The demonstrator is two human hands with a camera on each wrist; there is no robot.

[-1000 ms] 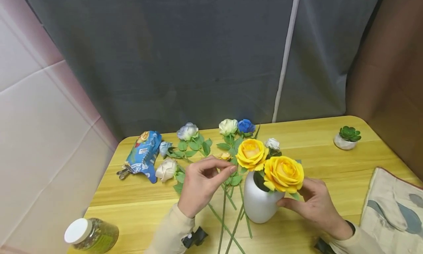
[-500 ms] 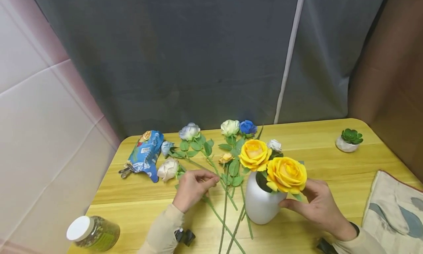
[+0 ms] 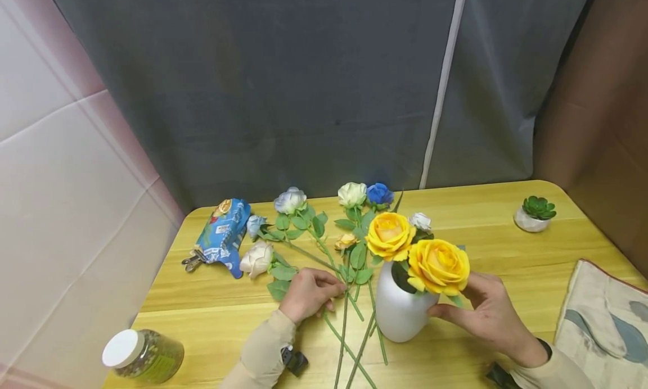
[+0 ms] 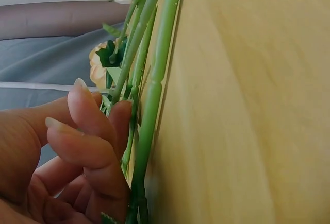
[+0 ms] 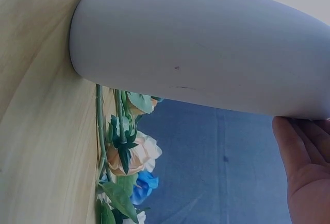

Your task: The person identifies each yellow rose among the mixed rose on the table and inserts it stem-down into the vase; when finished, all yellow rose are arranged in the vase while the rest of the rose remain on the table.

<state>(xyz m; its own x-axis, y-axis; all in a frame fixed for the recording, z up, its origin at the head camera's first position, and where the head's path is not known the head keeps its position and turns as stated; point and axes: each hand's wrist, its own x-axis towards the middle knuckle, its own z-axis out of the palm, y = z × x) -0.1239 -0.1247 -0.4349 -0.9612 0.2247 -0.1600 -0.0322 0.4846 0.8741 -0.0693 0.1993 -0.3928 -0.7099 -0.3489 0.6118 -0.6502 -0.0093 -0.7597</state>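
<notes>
My right hand (image 3: 488, 319) holds the silver-white vase (image 3: 402, 316) at its rim, thumb in front and fingers behind the yellow blooms. The vase stands upright with two large yellow roses (image 3: 439, 265) and a small white rose (image 3: 420, 221) in it. Left of it, my left hand (image 3: 311, 293) pinches the thin green stem (image 3: 344, 333) of a small orange-yellow rose (image 3: 346, 242), low over the table. In the left wrist view, thumb and fingertips meet around that stem (image 4: 135, 41), beside thicker stems close to the wood. Part of the fingers' contact is hidden.
Several loose roses lie behind my left hand, including a cream rose (image 3: 256, 258), a pale blue-white rose (image 3: 290, 200) and a blue rose (image 3: 379, 194). Around them are a clipped blue bag (image 3: 223, 234), a lidded jar (image 3: 147, 355), a potted succulent (image 3: 535, 212) and a cloth mitt (image 3: 599, 327).
My left hand first dropped from beside the yellow roses toward the left, then came back right and down to the stems and took hold of one. The right hand stays at the vase.
</notes>
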